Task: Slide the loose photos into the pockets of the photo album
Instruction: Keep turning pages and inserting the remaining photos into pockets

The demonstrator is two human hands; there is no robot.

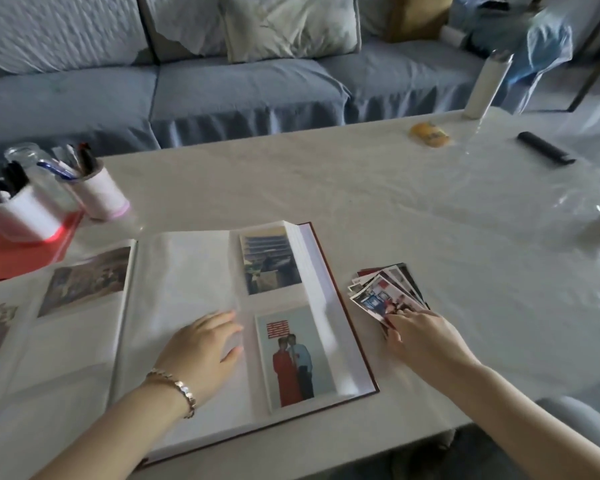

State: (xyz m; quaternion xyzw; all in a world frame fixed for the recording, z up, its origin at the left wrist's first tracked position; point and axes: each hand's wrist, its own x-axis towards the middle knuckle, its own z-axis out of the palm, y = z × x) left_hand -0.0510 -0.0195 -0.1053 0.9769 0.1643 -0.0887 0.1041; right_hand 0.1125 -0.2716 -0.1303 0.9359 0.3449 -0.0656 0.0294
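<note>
left hand (pixel 205 344) lies flat, fingers (pixel 227 320) straight, pinning the photo album (pixel 187 271) page open on the surface (pixel 361 188); right hand (pixel 426 337) touches the loose photos (pixel 381 289) just beside it, whether pinching, can't tell.

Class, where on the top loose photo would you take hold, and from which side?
Its near edge, from the near right, where the right hand touches. The stack lies flat and fanned, so the top photo juts out there, probably pinchable.
</note>
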